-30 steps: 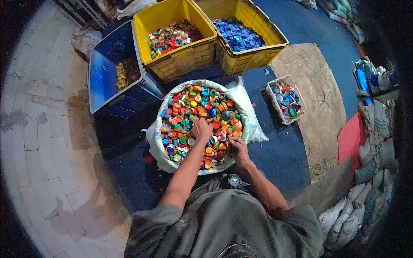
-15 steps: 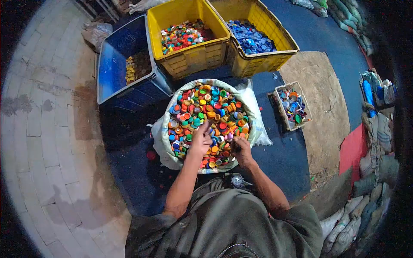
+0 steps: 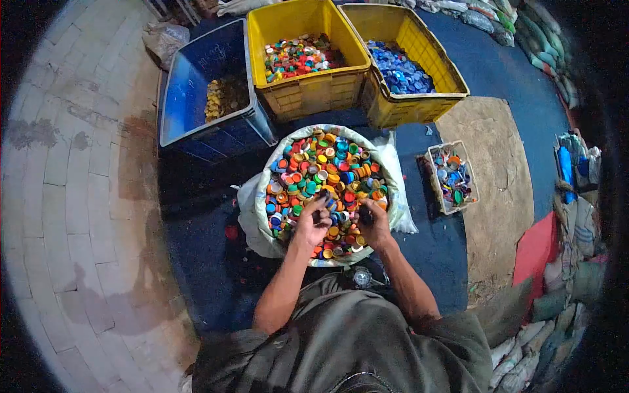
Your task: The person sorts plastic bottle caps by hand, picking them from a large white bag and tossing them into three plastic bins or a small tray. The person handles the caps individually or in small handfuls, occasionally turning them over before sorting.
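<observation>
A large white sack [image 3: 261, 196] with a rolled rim stands open in front of me, filled with plastic bottle caps [image 3: 321, 171] of many colours. Over the near half of the caps, my left hand [image 3: 313, 224] has its fingers curled and thumb drawn in; anything between the fingertips is too small to name. My right hand [image 3: 376, 226] is closed at the sack's right side, its fingertips bent down by a dark spot among the caps. What it grips, if anything, is hidden. The two hands are apart, with caps showing between them.
Beyond the sack stand a blue bin [image 3: 175, 98] with yellowish caps, a yellow bin [image 3: 314, 88] with mixed caps and another yellow bin [image 3: 413, 105] with blue caps. A small white basket [image 3: 452, 211] of mixed items sits right, by a brown board [image 3: 498, 196]. Filled sacks [image 3: 524, 340] line the right.
My left hand's extended fingers have curled in. My right hand has turned and lifted slightly, its fingertips staying together. The view has shifted, so the bins appear farther right and lower.
</observation>
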Tool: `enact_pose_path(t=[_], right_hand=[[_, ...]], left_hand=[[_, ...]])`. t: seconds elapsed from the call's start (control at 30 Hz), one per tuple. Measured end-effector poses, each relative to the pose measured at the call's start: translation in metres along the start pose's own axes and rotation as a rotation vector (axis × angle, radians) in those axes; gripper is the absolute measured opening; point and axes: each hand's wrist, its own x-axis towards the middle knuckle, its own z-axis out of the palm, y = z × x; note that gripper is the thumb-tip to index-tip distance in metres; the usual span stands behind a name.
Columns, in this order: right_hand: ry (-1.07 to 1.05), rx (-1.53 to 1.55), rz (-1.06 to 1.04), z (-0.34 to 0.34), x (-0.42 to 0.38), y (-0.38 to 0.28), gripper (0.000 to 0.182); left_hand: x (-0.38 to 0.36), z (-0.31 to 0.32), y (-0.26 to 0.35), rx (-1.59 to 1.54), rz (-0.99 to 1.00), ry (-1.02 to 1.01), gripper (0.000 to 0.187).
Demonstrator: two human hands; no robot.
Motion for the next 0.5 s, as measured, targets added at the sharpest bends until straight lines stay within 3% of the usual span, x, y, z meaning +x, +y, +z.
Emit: enact_pose_path(t=[0.1, 0.2, 0.23, 0.37, 0.5], right_hand=[[-0.009, 0.011, 0.025, 0.004, -0.001, 0.004, 0.027], [-0.019, 0.077, 0.069, 0.01, -0.001, 0.008, 0.026], [-0.041, 0.099, 0.105, 0.01, 0.0, 0.011, 0.028], [-0.036, 0.069, 0.138, 0.025, -0.001, 0.015, 0.032], [-0.142, 0.125, 0.159, 0.045, 0.001, 0.015, 0.03]], left_hand=[[-0.006, -0.004, 0.0, 0.23, 0.135, 0.112, 0.018], [-0.012, 0.004, 0.006, 0.146, 0.17, 0.115, 0.022], [-0.006, -0.009, 0.009, 0.136, 0.185, 0.024, 0.021], [-0.011, -0.02, 0.016, 0.125, 0.175, 0.107, 0.017], [-0.014, -0.013, 0.024, 0.036, 0.228, 0.047, 0.017]])
